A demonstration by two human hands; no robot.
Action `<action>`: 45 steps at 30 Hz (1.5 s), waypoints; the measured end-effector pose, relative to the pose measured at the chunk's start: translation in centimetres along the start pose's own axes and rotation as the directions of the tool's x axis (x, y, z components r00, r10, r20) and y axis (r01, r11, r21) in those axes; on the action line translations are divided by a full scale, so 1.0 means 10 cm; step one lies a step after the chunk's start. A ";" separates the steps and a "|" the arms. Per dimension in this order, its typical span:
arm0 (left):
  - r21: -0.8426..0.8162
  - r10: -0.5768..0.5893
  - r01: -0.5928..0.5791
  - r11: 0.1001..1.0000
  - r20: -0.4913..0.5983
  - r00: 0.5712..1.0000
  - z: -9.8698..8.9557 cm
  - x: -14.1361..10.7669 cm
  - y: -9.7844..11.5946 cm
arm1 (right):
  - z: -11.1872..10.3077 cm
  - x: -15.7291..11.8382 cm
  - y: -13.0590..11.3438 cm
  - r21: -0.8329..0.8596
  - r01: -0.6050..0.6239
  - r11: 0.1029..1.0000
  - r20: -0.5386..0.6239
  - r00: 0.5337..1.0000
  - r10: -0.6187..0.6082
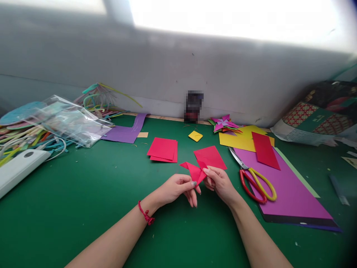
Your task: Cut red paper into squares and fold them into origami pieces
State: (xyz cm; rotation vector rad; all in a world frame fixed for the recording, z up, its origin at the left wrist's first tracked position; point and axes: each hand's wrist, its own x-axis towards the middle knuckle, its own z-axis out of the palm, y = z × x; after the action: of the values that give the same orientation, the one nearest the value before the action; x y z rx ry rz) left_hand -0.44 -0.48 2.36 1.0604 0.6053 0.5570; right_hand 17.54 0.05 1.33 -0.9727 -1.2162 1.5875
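Between my two hands is a folded red paper piece with pointed corners, raised over the green table. My left hand pinches its lower corner with thumb and fingers; a red cord bracelet circles that wrist. On the piece's right side, my right hand grips it, thumb on top. Just behind the right hand lies a flat red paper square, partly covered by the folded piece. Further left rests a small stack of red paper squares.
Right of my hands, scissors lie on purple sheets. Behind them are yellow paper, a red strip and folded paper stars. Plastic bags, coloured strips and a white power strip fill the left side.
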 end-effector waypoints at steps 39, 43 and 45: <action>0.005 0.107 -0.108 0.994 -0.181 0.978 0.01 0.06 -0.07 | 0.10 0.02 0.07 -0.320 0.129 0.939 -0.186 0.963 -0.196; 0.021 0.081 -0.079 0.997 -0.150 0.985 0.01 0.06 -0.04 | 0.12 0.01 0.06 -0.342 0.137 0.930 -0.175 0.963 -0.206; 0.034 0.084 -0.080 0.996 -0.155 0.984 0.01 0.06 -0.04 | 0.15 0.00 0.07 -0.350 0.131 0.928 -0.156 0.968 -0.196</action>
State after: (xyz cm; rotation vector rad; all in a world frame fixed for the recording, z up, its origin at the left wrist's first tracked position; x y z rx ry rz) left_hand 0.12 -0.23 1.94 1.0779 0.7109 0.7105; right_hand 15.98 -0.44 0.94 -1.1746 -1.4223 1.1478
